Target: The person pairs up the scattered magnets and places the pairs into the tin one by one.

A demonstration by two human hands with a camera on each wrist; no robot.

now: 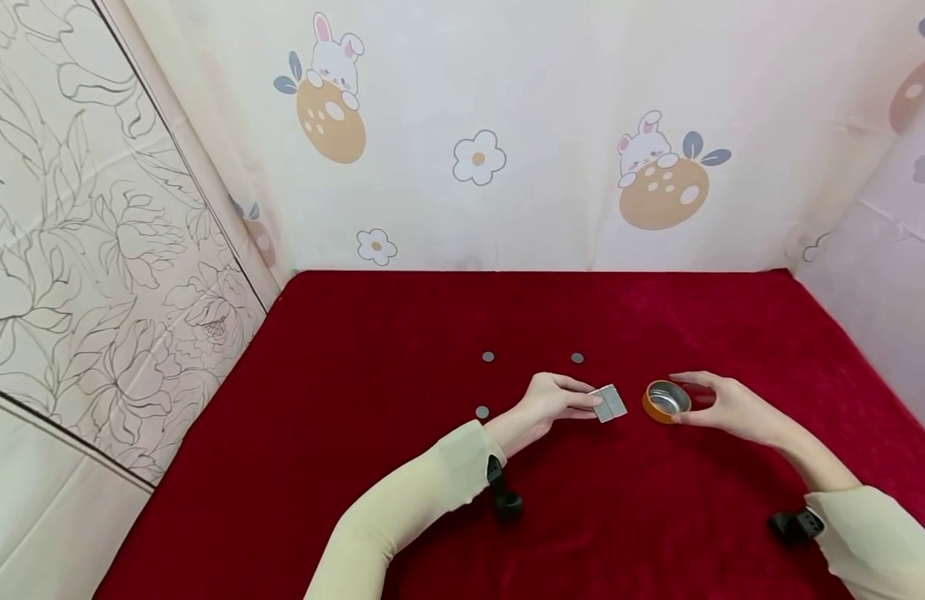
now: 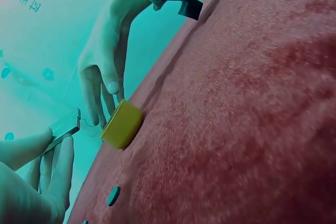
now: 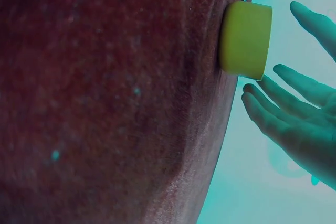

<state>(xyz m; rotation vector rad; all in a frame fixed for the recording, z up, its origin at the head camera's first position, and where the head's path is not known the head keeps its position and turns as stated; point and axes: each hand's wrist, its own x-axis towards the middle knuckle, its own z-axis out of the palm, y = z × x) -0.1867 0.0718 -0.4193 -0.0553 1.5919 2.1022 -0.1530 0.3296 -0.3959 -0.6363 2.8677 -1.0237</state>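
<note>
The left hand (image 1: 547, 403) pinches a grey block (image 1: 611, 403) at its fingertips; keep that grip even. The right hand (image 1: 727, 408), loosely spread, holding nothing, should steady the tin (image 3: 245, 40) just beside it.

A makeshift booth of hung cloth, this one, and whether it stands in a home or a studio, I can't tell! Plush red cloth (image 1: 357, 375) spreads under the left hand (image 1: 552, 398) and right hand (image 1: 721, 408); ahead of them, a pale curtain (image 1: 552, 75) with cartoon rabbits (image 1: 335, 68); off beyond the left hand, a flower-patterned sheet (image 1: 42, 517)!
</note>
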